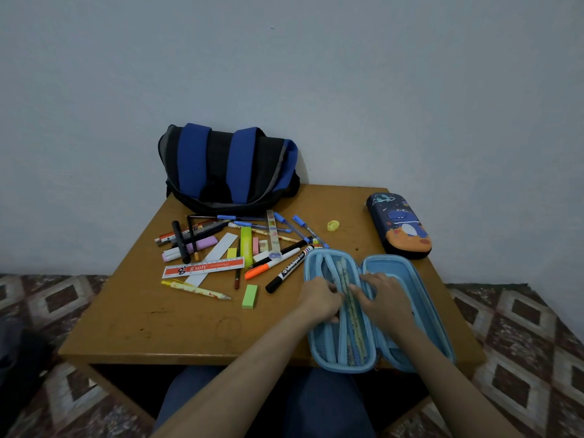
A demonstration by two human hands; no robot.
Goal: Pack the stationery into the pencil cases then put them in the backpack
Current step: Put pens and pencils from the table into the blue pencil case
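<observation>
Nearest me, my two forearms reach over the front edge of the brown wooden bench (158, 311) to the light-blue hard-shell pencil case (407, 270), which lies zipped open like a book at the near right. The fingers of my left hand (319, 300) are curled in at the mesh flap (316, 352) of the left half; I cannot tell whether they pinch it. The fingers of my right hand (384, 298) are spread and only slightly bent, pressing by the spine beside the slim patterned pencils (350, 298) already in the case. Left of the case lie a green rectangular block (249, 296), a yellow mechanical pencil (196, 289), a black whiteboard marker (289, 270) and a flat orange ruler (203, 267), then a loose heap of pens, highlighters and erasers. Further right sit a small yellow sharpener (332, 225) and a closed, rounded navy dinosaur pencil case (399, 224). At the back, against the pale wall, slumps a soft black-and-blue backpack (227, 165).
</observation>
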